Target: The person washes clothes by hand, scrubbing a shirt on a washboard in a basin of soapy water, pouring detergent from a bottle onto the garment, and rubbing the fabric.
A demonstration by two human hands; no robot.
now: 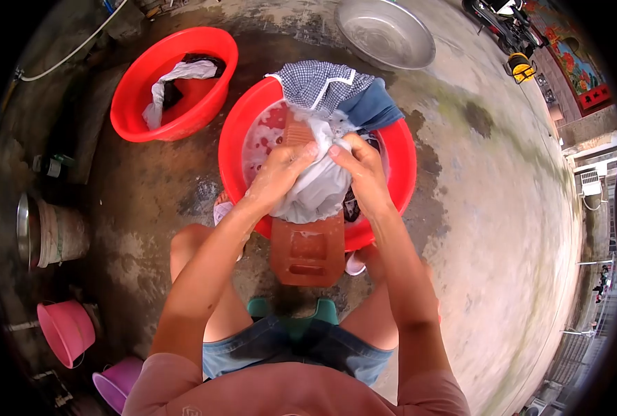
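Both my hands grip a wet white cloth garment (315, 191) over a reddish-brown washboard (307, 260). My left hand (284, 170) is closed on its left side, and my right hand (362, 166) pinches it on the right, close to the left thumb. The washboard leans in a large red basin (233, 149) of sudsy water. Over the basin's far rim hang a blue-and-white checked cloth (315, 83) and a blue denim-like cloth (372, 106). Dark fabric shows partly in the water beside my right hand.
A second red basin (125, 104) at far left holds white cloth (157, 97) and dark cloth. A metal basin (384, 31) stands beyond. Along the left are a whitish bucket (62, 232), a pink bucket (66, 333) and a purple one (118, 381). A green stool (325, 310) is beneath me.
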